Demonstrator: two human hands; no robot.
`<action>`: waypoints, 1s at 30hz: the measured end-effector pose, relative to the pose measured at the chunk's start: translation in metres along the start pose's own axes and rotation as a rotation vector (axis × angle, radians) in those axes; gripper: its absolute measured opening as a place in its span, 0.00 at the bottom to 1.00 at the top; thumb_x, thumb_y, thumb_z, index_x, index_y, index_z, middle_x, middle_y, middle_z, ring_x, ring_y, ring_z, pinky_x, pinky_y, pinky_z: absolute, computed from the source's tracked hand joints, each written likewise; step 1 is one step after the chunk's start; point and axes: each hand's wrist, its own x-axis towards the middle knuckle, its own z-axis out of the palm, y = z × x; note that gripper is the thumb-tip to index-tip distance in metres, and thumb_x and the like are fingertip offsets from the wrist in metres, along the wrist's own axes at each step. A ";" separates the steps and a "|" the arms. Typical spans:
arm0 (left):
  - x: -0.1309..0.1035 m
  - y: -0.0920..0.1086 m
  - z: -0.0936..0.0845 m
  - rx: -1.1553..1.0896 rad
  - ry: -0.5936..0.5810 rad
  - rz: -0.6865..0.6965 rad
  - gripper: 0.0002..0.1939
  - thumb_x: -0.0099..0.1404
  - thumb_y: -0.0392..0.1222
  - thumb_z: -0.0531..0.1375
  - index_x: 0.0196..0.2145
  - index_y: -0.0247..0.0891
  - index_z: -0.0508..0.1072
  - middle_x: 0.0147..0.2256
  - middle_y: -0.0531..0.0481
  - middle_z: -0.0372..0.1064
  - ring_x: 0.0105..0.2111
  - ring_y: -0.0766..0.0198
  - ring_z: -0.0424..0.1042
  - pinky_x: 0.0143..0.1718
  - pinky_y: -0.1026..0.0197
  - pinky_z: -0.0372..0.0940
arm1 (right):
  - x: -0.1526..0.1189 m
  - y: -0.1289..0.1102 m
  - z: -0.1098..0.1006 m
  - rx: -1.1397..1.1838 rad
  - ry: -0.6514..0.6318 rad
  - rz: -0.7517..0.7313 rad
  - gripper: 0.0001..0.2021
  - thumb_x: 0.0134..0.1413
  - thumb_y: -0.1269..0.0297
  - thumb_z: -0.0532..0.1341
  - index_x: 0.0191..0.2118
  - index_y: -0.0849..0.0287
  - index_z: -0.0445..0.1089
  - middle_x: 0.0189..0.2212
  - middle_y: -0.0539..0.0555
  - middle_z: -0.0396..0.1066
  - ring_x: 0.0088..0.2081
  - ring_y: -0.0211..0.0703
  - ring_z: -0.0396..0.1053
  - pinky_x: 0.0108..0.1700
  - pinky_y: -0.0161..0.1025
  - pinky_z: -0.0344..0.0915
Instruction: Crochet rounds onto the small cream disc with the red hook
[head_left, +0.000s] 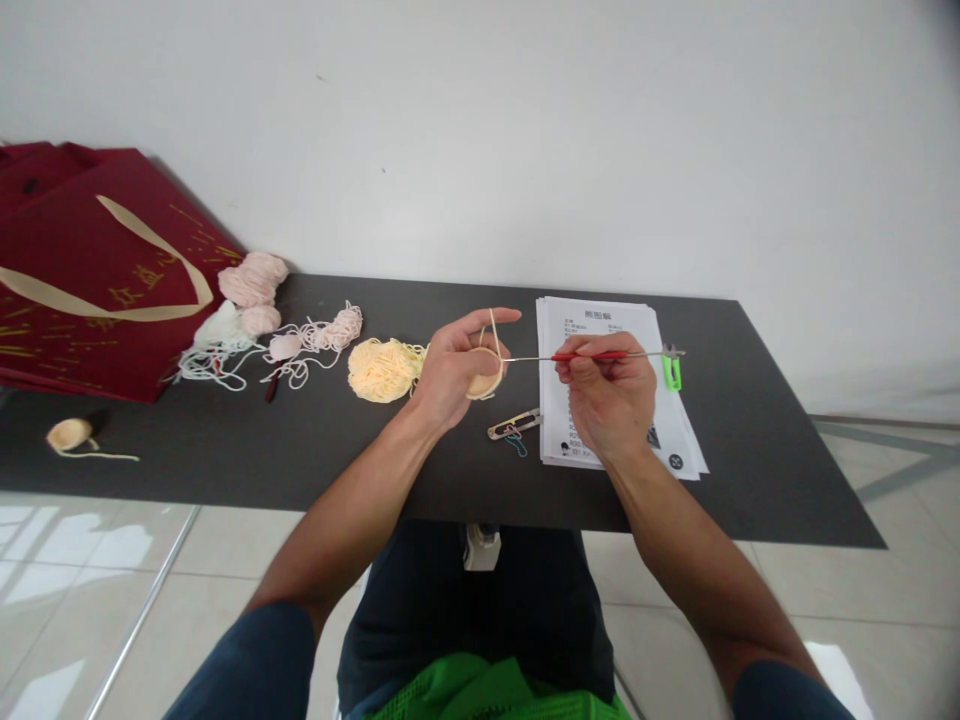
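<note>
Between the thumb and fingers of my left hand [451, 372] is a small round piece of cream crochet work [484, 376]. A strand of yarn loops up over the raised index finger of that hand. My right hand [606, 388] grips a crochet hook [592, 357] by its red handle, and the thin metal shaft points left. The hook's tip reaches the crochet piece at its upper edge; the exact stitch is too small to make out. Just left of my left hand lies a ball of yellow yarn [384, 371].
Printed sheets [559, 400] lie under my right hand, with a green clip [672, 373] near their edge. Thread snips [514, 425] rest beside them. Pink yarn [253, 279], white yarn [219, 335], a red bag [97, 280] and another cream crochet piece [69, 434] occupy the left side.
</note>
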 end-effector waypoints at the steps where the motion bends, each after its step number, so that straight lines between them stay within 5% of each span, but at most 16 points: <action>1: 0.000 0.000 0.000 -0.002 -0.007 -0.001 0.29 0.45 0.31 0.63 0.48 0.37 0.79 0.24 0.54 0.72 0.19 0.70 0.63 0.20 0.65 0.50 | 0.000 0.000 0.000 0.003 -0.003 0.002 0.09 0.51 0.65 0.75 0.34 0.52 0.75 0.32 0.48 0.81 0.28 0.35 0.74 0.29 0.35 0.69; 19: 0.003 -0.002 -0.001 -0.066 -0.058 -0.042 0.19 0.41 0.32 0.59 0.35 0.35 0.77 0.18 0.53 0.66 0.18 0.68 0.58 0.23 0.62 0.49 | -0.002 0.000 0.000 -0.061 -0.018 0.011 0.12 0.49 0.60 0.76 0.33 0.52 0.73 0.31 0.48 0.80 0.27 0.36 0.73 0.28 0.37 0.69; 30: 0.002 -0.002 0.001 -0.084 -0.009 0.034 0.28 0.47 0.34 0.72 0.48 0.36 0.76 0.27 0.53 0.76 0.24 0.68 0.70 0.25 0.65 0.59 | -0.003 0.003 0.001 -0.071 0.075 -0.002 0.08 0.50 0.65 0.75 0.34 0.52 0.75 0.34 0.48 0.82 0.28 0.37 0.76 0.30 0.38 0.74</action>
